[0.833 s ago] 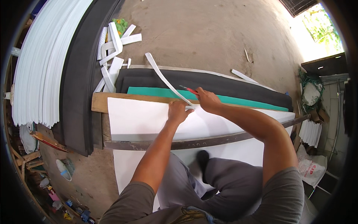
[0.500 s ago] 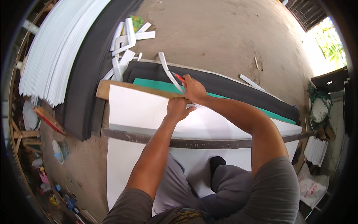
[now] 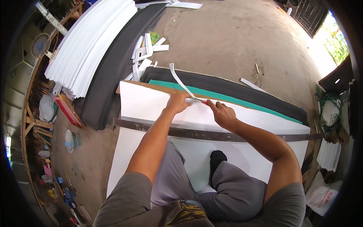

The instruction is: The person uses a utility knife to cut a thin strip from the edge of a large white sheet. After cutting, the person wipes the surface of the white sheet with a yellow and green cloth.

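Observation:
A red-handled utility knife (image 3: 204, 102) is in my right hand (image 3: 224, 113), its tip against a narrow white strip along the far edge of the white sheet (image 3: 147, 102). Fingers and thumb of my left hand (image 3: 177, 103) close on that strip just left of the knife. From between the hands the strip's long free end (image 3: 180, 80) rises and curves away to the far left. A long dark metal bar (image 3: 181, 132) lies across the sheet. Beyond the sheet's edge show a brown board (image 3: 145, 86), a green sheet (image 3: 227, 101) and black sheets (image 3: 204, 79).
At the left stand stacks of long white strips (image 3: 90, 45) and black strips (image 3: 113, 72). White offcuts (image 3: 148, 45) lie beside them on the concrete floor (image 3: 223, 38). My foot in a black sock (image 3: 217, 160) rests on the sheet. A white sack (image 3: 321, 193) is at the right.
My right hand has moved right and nearer, with the knife drawn down to the sheet's edge. The left hand stays beside the strip. The whole view has shifted somewhat.

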`<control>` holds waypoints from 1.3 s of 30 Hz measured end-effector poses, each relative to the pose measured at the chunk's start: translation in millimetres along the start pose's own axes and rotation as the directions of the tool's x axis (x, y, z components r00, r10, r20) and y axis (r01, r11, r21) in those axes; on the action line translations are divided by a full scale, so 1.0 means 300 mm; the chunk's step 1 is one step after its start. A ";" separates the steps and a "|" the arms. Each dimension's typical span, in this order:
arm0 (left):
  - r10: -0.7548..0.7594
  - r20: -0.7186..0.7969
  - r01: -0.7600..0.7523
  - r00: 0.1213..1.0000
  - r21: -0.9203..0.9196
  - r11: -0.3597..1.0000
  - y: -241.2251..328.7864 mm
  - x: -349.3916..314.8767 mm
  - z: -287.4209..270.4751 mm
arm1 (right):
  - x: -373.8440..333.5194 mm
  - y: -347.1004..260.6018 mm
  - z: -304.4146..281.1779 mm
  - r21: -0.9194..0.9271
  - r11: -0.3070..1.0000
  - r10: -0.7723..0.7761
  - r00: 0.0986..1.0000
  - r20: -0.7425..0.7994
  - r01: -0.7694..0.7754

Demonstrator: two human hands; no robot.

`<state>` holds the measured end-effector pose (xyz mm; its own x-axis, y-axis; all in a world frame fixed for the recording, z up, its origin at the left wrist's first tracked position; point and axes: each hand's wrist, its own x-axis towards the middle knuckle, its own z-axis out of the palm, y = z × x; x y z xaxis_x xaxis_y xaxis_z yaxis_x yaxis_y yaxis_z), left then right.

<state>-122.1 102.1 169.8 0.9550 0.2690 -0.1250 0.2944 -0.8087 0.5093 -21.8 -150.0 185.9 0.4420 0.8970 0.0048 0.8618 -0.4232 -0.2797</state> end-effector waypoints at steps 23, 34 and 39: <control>0.001 -0.010 0.000 1.000 0.029 1.000 -0.007 0.003 0.027 | 0.062 -0.155 0.043 -0.273 0.962 0.062 0.993 0.101 -0.032; 0.138 0.002 -0.136 0.990 0.177 0.975 -0.006 0.015 0.049 | -0.074 0.024 -0.008 -0.311 0.949 0.093 0.991 0.096 -0.058; 0.198 -0.048 -0.185 0.979 0.200 0.962 -0.006 -0.006 0.063 | -0.102 0.009 -0.010 -0.226 0.974 0.005 1.000 -0.017 -0.009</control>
<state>-123.6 93.1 153.1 0.9915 0.1283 0.0199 0.1138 -0.9324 0.3430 -32.3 -179.1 187.8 0.4507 0.8924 0.0197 0.8917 -0.4491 -0.0560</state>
